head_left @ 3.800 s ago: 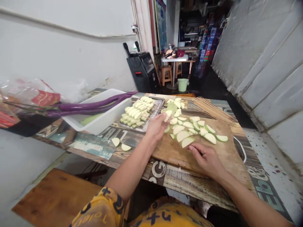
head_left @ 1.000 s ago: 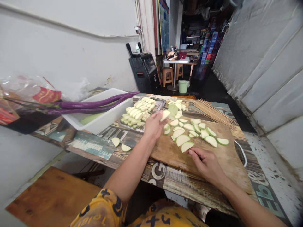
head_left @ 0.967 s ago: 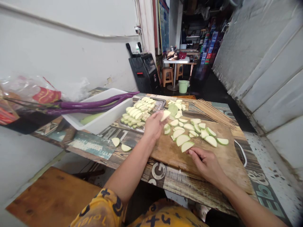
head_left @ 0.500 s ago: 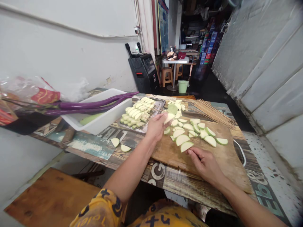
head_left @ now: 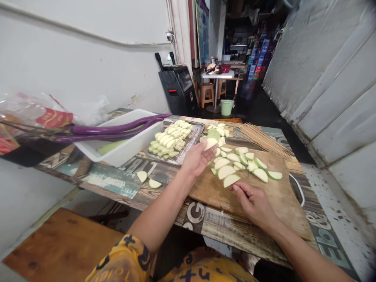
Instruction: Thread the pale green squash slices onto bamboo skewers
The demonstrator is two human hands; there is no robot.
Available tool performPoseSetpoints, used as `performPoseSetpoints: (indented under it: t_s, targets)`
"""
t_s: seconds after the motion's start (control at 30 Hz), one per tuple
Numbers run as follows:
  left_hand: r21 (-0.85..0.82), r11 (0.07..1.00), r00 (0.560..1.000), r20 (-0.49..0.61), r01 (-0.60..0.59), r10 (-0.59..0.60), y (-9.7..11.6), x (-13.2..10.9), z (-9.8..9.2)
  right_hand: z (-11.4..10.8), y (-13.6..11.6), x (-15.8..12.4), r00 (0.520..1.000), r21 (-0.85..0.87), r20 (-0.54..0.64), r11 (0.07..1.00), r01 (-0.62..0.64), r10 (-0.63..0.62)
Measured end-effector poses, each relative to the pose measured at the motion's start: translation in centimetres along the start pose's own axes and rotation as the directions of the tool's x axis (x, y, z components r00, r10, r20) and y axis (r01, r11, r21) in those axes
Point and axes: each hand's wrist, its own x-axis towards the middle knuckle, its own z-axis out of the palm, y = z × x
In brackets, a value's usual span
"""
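My left hand (head_left: 197,158) holds a pale half-moon vegetable slice (head_left: 210,143) at its upper edge, the lower fingers loosely spread. A larger green piece (head_left: 214,134) lies just beyond it. The fingertips of my right hand (head_left: 253,200) are pinched at the lower right edge of another green-skinned slice (head_left: 231,180); whether a thin stick is also between them I cannot tell. Several more slices (head_left: 260,175) lie scattered over the wooden cutting board (head_left: 217,197). Skewered slices (head_left: 169,137) are stacked in rows on a metal tray (head_left: 200,129) left of the board.
Thin wooden skewers (head_left: 263,139) lie fanned out at the back right. Long purple eggplants (head_left: 111,130) rest across a white bin (head_left: 117,158). Two loose slices (head_left: 154,183) sit on the table near its front edge. A white handle (head_left: 299,190) shows at the board's right side.
My left hand's fingers have loosened and spread, and its slice is tilted slightly differently. My right hand stays almost in place at its slice.
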Motion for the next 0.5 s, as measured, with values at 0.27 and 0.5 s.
performPoseSetpoints:
  t_s: [0.27,0.5]
  targets:
    - [-0.04,0.997,0.998,-0.03,-0.058,0.057,0.0,0.32,-0.28,-0.08,0.08,-0.23,0.999,0.037,0.029,0.999,-0.022,0.021]
    - [-0.029,0.997,0.997,-0.024,-0.071,0.07,-0.26,0.28,-0.31,-0.01,-0.03,-0.17,0.999,0.023,0.026,0.999,-0.035,0.035]
